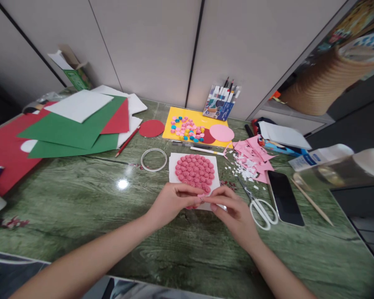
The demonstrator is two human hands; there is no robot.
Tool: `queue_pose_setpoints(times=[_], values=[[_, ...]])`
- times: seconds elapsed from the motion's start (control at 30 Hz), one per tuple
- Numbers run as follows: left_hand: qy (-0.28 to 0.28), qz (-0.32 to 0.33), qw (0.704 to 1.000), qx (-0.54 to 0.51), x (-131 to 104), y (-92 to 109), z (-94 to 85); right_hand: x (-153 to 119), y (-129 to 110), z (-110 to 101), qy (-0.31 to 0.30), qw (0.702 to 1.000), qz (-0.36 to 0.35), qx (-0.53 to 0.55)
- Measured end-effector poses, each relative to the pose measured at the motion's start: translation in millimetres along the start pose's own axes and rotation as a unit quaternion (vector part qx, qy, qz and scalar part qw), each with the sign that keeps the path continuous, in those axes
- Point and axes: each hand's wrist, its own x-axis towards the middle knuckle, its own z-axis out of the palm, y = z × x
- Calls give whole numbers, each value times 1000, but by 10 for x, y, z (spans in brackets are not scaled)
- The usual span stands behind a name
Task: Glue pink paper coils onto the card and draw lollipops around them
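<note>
Over the near edge of a white card point(217, 176), my two hands meet with their fingertips together. The card carries a round cluster of pink rosettes point(195, 170), rolled-paper in look, partly hidden by my fingers. My left hand point(170, 203) is closed in a pinch on a small pink paper piece point(201, 196). From the other side, my right hand point(237, 211) pinches the same piece. Something small and pale shows by the right thumb, too hidden to name. White-handled scissors point(262, 211) lie right of my right hand, blades pointing away.
Pink paper scraps point(252, 153), a phone point(285, 197) and a wooden stick point(313, 201) lie to the right. Behind the card are a tape roll point(142, 160), a yellow sheet point(170, 120) bearing coloured pieces, and a marker box point(220, 106). Green sheets point(71, 128) are stacked left.
</note>
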Motion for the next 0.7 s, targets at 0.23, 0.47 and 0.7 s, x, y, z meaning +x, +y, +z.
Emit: queue_pose_setpoints(times=[0.23,0.47,0.7], values=[[9,-7,1000,-3,-19,8,18,-25,-4,26,28,995,-55,-83],[22,-4,1000,15,-35,27,28,-57,15,46,57,978,-118,-161],[10,10,1000,-20,-54,49,44,-86,50,52,64,955,-180,-228]])
